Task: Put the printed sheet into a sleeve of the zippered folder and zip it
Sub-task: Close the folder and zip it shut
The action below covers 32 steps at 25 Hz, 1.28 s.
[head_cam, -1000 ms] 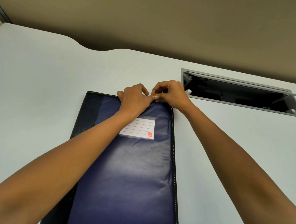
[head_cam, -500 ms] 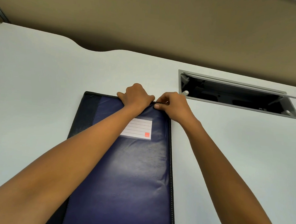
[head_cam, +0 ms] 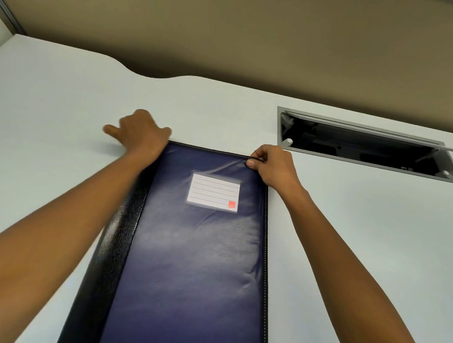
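The zippered folder (head_cam: pixel 195 248), dark blue with a black spine on its left side, lies closed on the white desk (head_cam: pixel 52 115). A lined white label (head_cam: pixel 213 192) sits on its cover. My right hand (head_cam: pixel 271 164) pinches the folder's far right corner between thumb and fingers. My left hand (head_cam: pixel 141 132) is at the far left corner; its image is blurred, the thumb sticks out to the left and the fingertips are hidden behind the hand. The printed sheet is not in sight.
An open grey cable hatch (head_cam: pixel 363 145) is sunk into the desk at the far right, just beyond my right hand. The desk's far edge curves in front of a tan wall.
My left hand has slid left along the folder's far edge, from the middle to the left corner. My right hand has shifted slightly right to the far right corner.
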Each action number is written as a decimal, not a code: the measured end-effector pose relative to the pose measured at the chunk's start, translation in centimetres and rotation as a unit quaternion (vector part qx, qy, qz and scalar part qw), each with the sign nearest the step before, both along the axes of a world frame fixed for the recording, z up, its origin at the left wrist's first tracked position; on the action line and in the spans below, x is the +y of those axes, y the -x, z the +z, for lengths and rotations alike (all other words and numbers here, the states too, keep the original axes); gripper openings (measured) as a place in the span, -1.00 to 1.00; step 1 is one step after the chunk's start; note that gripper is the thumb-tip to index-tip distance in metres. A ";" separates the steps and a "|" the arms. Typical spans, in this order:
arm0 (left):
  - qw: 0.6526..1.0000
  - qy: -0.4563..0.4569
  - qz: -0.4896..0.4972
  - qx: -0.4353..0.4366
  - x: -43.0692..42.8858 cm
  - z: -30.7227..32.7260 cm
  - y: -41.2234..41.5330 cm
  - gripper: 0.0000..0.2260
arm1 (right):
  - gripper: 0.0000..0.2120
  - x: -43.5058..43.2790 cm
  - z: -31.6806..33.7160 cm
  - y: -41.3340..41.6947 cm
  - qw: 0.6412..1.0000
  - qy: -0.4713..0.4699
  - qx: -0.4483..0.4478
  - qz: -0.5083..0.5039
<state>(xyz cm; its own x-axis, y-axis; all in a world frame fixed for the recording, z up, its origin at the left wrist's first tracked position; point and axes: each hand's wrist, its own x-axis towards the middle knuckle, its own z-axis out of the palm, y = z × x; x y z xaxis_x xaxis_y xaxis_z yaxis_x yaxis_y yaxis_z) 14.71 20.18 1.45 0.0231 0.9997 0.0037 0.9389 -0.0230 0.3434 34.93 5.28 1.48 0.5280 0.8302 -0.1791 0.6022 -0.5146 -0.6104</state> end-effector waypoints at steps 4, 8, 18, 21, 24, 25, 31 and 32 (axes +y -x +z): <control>0.998 0.024 0.040 -0.029 1.4 -0.2 3.4 -0.87 | -0.84 0.1 0.0 0.1 1.000 -0.002 -0.002 -0.003; 0.997 -0.001 0.030 -0.065 0.6 -0.8 3.5 -0.87 | -0.86 -0.2 -0.2 0.2 0.999 -0.032 0.021 -0.027; 0.966 -0.035 -0.140 -0.216 -9.1 -2.3 9.7 -0.68 | -0.77 -5.7 -1.9 3.9 0.971 -0.200 -0.008 -0.133; 0.959 -0.002 -0.165 -0.229 -14.4 -1.9 11.7 -0.57 | -0.77 -9.1 -2.0 6.2 0.972 -0.193 -0.004 -0.134; 0.962 -0.004 -0.175 -0.208 -18.1 -2.4 13.2 -0.54 | -0.72 -13.0 -2.6 8.9 0.974 -0.193 -0.008 -0.120; 0.965 -0.009 -0.176 -0.194 -19.0 -2.5 13.6 -0.54 | -0.71 -14.3 -3.0 9.9 0.974 -0.197 -0.009 -0.115; 0.971 -0.028 -0.186 -0.148 -22.8 -2.7 15.6 -0.51 | -0.67 -19.4 -3.7 14.2 0.971 -0.208 -0.030 -0.115; 0.971 -0.033 -0.190 -0.143 -23.1 -2.7 15.9 -0.51 | -0.67 -20.1 -3.6 14.6 0.970 -0.210 -0.036 -0.113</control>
